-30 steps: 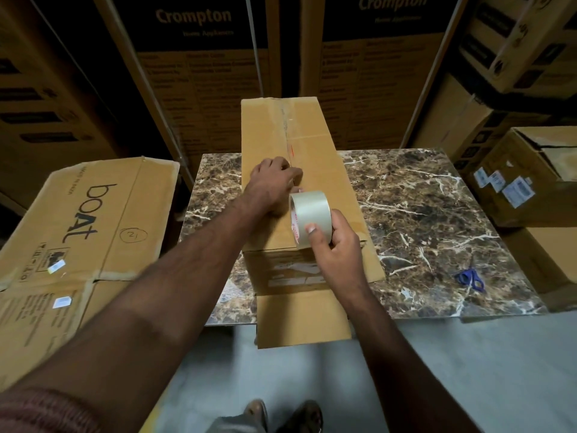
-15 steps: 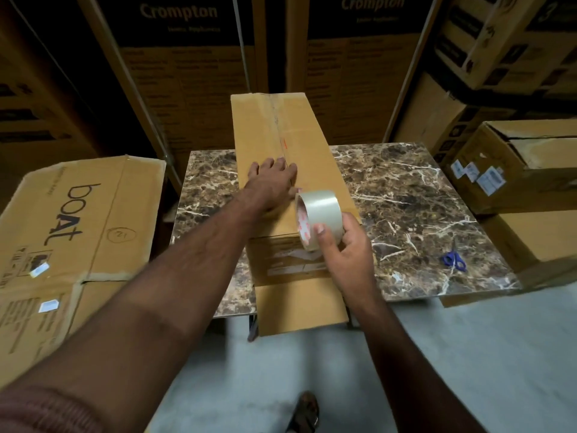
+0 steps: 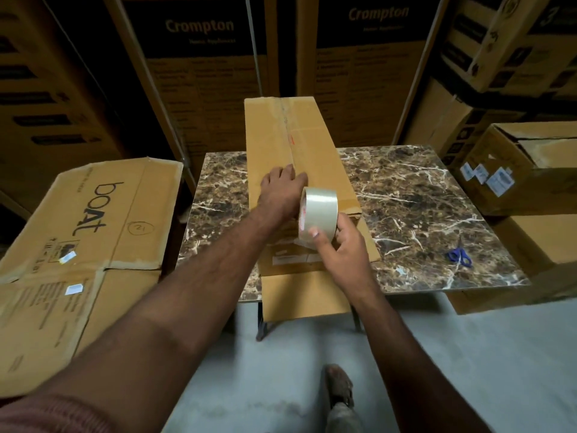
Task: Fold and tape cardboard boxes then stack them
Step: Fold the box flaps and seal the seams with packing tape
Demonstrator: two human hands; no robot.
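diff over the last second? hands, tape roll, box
The left hand went from curled knuckles to fingers laid flat on the long cardboard box, pressing along its centre seam and reaching slightly farther up it. The right hand kept its grip on the tape roll, still just behind the left hand. No grip taken or released. The box, the marble table and the blue scissors stayed put.

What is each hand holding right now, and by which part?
The right hand holds the tape roll by its outer rim. The left hand holds nothing, pressing flat on the box.
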